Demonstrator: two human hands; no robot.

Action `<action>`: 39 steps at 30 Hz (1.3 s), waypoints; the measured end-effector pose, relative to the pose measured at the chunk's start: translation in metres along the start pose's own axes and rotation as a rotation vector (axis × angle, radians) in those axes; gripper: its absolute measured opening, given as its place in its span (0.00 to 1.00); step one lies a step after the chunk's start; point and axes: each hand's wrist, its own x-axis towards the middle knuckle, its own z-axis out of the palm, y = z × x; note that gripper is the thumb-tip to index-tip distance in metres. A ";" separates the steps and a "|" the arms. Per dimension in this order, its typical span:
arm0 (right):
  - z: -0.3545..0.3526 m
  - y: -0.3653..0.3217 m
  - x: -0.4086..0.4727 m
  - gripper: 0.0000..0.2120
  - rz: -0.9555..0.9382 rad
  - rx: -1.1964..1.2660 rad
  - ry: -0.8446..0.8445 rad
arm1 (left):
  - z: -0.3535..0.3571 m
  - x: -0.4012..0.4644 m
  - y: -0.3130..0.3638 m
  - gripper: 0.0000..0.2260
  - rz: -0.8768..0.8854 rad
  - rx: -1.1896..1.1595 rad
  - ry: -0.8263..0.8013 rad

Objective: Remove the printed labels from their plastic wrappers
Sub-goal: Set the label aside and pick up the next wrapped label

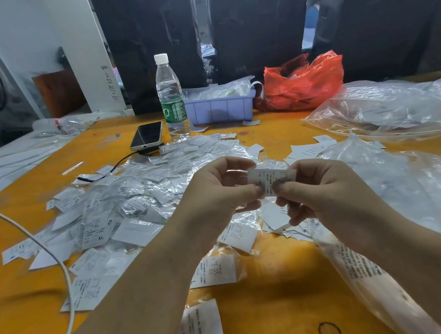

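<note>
Both my forearms reach in from the bottom edge, and my left hand (pixel 216 193) and right hand (pixel 320 191) meet above the orange table (pixel 275 293). Between them I hold one wrapped label (pixel 271 179): my left thumb and forefinger pinch its left edge, my right thumb and forefinger pinch its right edge, the two thumbs nearly touching across the printed face. Crinkled clear wrapper shows along its top. My other fingers curl loosely beneath.

Under and left of my hands spreads a heap of labels and wrappers (pixel 138 198), some marked XS and XL. More single labels lie near my wrists, and one sits close to the bottom edge (pixel 199 327). A white cable (pixel 62 269) curves across the table on the left.

Clear plastic bags (pixel 398 185) pile up on the right, one with black print running under my right forearm. Farther back lies a phone (pixel 146 135), face up, just beside a water bottle (pixel 170 97) standing upright. Behind that sits a lilac bin (pixel 220 109) holding more packets, with a red plastic bag (pixel 305 82) to its right.
</note>
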 end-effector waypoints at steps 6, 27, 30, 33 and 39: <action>0.000 0.000 0.000 0.03 0.015 0.042 0.012 | -0.001 0.001 0.002 0.17 0.015 -0.069 0.006; 0.002 -0.001 -0.004 0.01 -0.073 -0.001 0.056 | 0.006 -0.002 0.000 0.15 0.052 0.061 0.045; 0.001 -0.001 -0.004 0.06 -0.073 -0.003 0.046 | 0.005 -0.002 0.000 0.16 0.046 0.065 0.068; 0.004 -0.001 -0.006 0.08 -0.093 -0.044 -0.015 | 0.004 -0.001 0.000 0.16 0.036 0.099 0.079; 0.004 0.000 -0.005 0.06 -0.127 -0.147 0.026 | 0.000 0.000 0.000 0.18 0.002 0.169 0.011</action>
